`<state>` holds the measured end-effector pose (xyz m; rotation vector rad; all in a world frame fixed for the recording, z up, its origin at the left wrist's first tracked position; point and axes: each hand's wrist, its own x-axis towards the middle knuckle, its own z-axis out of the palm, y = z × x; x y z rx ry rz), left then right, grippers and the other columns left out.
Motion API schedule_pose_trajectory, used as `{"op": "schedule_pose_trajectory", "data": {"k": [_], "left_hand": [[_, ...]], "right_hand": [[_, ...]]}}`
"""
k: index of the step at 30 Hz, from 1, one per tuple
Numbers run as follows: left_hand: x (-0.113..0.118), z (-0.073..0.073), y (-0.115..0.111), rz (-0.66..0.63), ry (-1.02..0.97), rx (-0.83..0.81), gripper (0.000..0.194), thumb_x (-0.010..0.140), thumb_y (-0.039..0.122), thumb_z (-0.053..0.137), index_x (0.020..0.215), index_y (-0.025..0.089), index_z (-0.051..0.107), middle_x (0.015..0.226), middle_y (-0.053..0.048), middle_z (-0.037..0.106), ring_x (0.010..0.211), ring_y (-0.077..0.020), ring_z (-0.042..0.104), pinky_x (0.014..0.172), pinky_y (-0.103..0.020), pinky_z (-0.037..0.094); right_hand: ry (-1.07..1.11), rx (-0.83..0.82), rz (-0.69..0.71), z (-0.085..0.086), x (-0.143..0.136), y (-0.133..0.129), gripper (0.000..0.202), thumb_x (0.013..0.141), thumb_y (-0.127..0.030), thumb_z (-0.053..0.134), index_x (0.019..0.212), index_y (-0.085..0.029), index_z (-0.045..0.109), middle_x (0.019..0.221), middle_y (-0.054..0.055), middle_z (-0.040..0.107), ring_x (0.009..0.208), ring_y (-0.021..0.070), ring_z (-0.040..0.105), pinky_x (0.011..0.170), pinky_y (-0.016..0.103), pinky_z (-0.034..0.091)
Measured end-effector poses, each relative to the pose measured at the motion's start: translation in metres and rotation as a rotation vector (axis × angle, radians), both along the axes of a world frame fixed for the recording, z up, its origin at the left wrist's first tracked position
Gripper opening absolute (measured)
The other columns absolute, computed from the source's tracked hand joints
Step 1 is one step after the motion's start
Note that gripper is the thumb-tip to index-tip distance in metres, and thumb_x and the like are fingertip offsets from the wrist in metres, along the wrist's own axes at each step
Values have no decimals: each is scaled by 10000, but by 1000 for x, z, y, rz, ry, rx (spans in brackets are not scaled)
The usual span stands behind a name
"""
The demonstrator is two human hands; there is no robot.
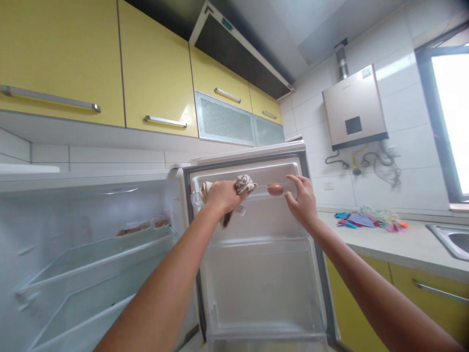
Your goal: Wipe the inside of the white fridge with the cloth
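My left hand (pixel 224 195) is closed around a crumpled patterned cloth (pixel 245 184), white and brown, with parts sticking out on both sides of the fist and a small tag below. It is in front of the upper shelf of the open fridge door (pixel 252 220). A brown egg (pixel 275 189) sits in that clear door shelf (pixel 262 196), just right of the cloth. Beside the egg, my right hand (pixel 302 198) is open, thumb and fingers apart, near the shelf's right end. A small gap shows between its fingertips and the egg.
The fridge interior (pixel 91 220) lies open at left, with packaged food (pixel 135 229) on an upper glass shelf. On the right counter (pixel 330 225) is a heap of colourful cloths (pixel 361 220), near a sink (pixel 452 239). Yellow cabinets (pixel 157 73) and a water heater (pixel 353 107) hang above.
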<state>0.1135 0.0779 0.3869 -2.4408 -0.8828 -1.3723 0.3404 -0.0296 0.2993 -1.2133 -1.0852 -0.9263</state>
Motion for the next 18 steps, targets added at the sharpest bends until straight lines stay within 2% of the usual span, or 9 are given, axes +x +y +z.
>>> {"op": "schedule_pose_trajectory", "data": {"k": [2, 4, 6, 8, 12, 18], "left_hand": [[12, -2, -12, 26, 136, 82, 356, 792, 597, 613, 878, 278, 746, 937, -99, 786, 1000, -330, 710, 904, -404, 493], [18, -3, -22, 54, 224, 139, 370, 841, 563, 561, 959, 269, 751, 961, -112, 787, 969, -326, 717, 881, -402, 491], [19, -4, -27, 72, 247, 150, 358, 846, 540, 570, 990, 263, 747, 963, -111, 788, 954, -319, 719, 866, -392, 490], [17, -4, -29, 81, 252, 155, 346, 843, 524, 588, 1000, 256, 741, 976, -112, 786, 955, -323, 718, 859, -394, 487], [10, -5, -27, 76, 238, 166, 331, 835, 520, 611, 992, 253, 727, 999, -108, 779, 978, -318, 708, 879, -394, 476], [-10, -8, -10, 83, 213, 169, 304, 812, 517, 647, 948, 250, 698, 997, -100, 760, 1013, -319, 680, 917, -397, 457]], "right_hand": [[-5, -69, -10, 6, -3, -3, 469, 862, -300, 532, 1326, -262, 589, 1278, 132, 510, 1186, 312, 560, 1016, 520, 489], [-55, -127, -29, 15, -5, -6, 435, 861, -301, 544, 1281, -251, 645, 1369, 145, 466, 1291, 335, 496, 1084, 543, 440], [-139, -176, -51, 27, -6, -11, 376, 869, -291, 545, 1209, -259, 701, 1481, 124, 410, 1414, 349, 370, 1165, 566, 350], [-236, -260, -50, 37, -8, -14, 321, 888, -306, 548, 1146, -294, 738, 1525, 82, 417, 1458, 348, 305, 1180, 591, 315], [-317, -405, -16, 50, -6, -17, 261, 911, -329, 539, 1015, -324, 778, 1437, 59, 563, 1406, 339, 383, 1111, 605, 384], [-330, -430, 21, 49, 12, -20, 303, 896, -267, 474, 917, -263, 776, 1278, 77, 660, 1338, 293, 462, 1109, 530, 404]]}}
